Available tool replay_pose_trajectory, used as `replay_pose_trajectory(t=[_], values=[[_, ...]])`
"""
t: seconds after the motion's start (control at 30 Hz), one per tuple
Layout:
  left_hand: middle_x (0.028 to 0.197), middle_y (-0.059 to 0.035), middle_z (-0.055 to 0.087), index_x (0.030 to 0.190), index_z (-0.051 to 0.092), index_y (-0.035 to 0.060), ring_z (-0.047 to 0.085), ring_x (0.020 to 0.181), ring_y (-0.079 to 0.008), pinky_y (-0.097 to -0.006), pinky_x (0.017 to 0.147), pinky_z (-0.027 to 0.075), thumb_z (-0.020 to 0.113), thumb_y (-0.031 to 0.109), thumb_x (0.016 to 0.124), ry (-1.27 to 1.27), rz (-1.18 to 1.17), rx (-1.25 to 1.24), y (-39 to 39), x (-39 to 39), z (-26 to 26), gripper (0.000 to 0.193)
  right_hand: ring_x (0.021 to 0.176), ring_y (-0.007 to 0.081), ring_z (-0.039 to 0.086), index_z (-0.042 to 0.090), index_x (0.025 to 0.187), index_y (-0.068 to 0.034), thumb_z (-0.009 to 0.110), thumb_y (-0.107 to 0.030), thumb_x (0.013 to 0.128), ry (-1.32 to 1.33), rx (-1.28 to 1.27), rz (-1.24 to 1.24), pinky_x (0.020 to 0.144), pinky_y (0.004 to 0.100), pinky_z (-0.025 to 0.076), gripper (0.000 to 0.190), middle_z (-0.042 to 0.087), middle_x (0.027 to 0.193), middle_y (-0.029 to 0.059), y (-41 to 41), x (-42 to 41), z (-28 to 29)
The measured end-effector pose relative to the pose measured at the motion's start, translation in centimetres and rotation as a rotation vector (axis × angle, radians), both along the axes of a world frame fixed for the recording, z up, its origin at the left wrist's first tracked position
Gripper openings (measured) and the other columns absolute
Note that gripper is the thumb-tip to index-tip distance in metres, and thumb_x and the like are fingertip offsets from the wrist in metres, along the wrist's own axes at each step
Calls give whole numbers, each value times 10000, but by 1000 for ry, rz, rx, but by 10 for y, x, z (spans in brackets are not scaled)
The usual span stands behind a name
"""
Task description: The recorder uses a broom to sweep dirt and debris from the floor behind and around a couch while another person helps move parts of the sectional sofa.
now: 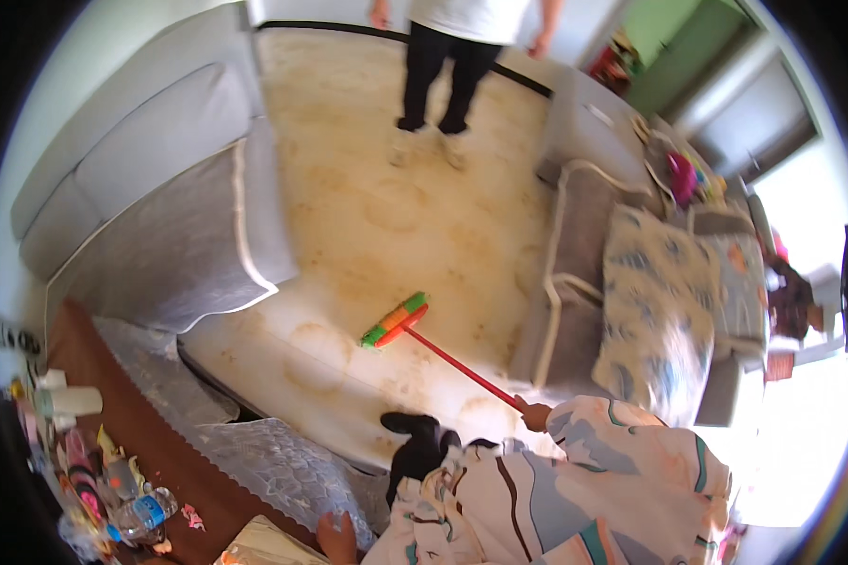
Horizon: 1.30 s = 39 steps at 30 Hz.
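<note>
My right hand (533, 414) is closed around the red handle of a broom (459, 365). The handle slants up and left to a red broom head with green and orange bristles (396, 320), which lies against the stained, cream-coloured floor. At the bottom, my left hand (338, 538) is near the brown tablecloth's edge and a grey-blue patterned cloth (275, 459); whether it holds anything does not show clearly. Loose patterned sleeves and clothing cover my arms and body.
A person (442, 70) in dark trousers stands at the far side. Grey sofas (148, 134) with covers flank the floor at left and right. A brown-covered table (155, 431) at lower left bears a plastic bottle (145, 514) and clutter. A patterned cushion (654, 304) lies on the right sofa.
</note>
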<state>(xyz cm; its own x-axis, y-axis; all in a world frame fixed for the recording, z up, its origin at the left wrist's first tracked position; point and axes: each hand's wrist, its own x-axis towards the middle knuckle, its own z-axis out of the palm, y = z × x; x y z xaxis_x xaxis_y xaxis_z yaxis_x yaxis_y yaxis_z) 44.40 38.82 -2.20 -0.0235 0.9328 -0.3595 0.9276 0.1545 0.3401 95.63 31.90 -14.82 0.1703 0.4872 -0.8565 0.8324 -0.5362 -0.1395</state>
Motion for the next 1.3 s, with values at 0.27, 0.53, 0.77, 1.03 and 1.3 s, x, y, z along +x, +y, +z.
replay_pose_trajectory(t=[0.27,0.53,0.77,1.03,1.3], values=[[879,-197,574,983,532,-20,560,784,-330,-397,702,432,619,273,724,88,-192,-290,2,36,8,401,757,332,588,299,1275,-126,489,-380,800,95,-101,-476,657,451,444,571,611,752,171,-318,-59,57],[876,-197,574,1029,522,10,563,794,-329,-391,701,440,607,305,721,-96,-405,-462,31,100,-5,435,744,339,591,297,1273,-133,479,-346,807,-96,-362,-610,633,460,446,543,608,763,182,-474,-110,161],[842,-186,582,1012,537,7,561,773,-320,-388,699,442,615,332,717,-126,-515,-222,47,128,10,446,572,397,553,399,1205,-146,501,-215,815,-4,81,-671,518,491,432,410,572,629,178,-470,-89,223],[865,-175,590,1016,533,24,575,799,-306,-401,700,447,605,343,729,-128,-552,-285,83,124,-7,435,846,417,534,325,1275,-167,446,-270,857,187,517,-776,694,454,435,448,557,907,250,-175,-60,59],[879,-203,575,1009,541,12,560,812,-349,-404,702,446,589,307,754,-14,-559,-378,155,82,-24,393,456,229,532,384,1128,-143,377,-217,852,12,709,-1129,369,371,410,286,465,490,103,162,96,-95]])
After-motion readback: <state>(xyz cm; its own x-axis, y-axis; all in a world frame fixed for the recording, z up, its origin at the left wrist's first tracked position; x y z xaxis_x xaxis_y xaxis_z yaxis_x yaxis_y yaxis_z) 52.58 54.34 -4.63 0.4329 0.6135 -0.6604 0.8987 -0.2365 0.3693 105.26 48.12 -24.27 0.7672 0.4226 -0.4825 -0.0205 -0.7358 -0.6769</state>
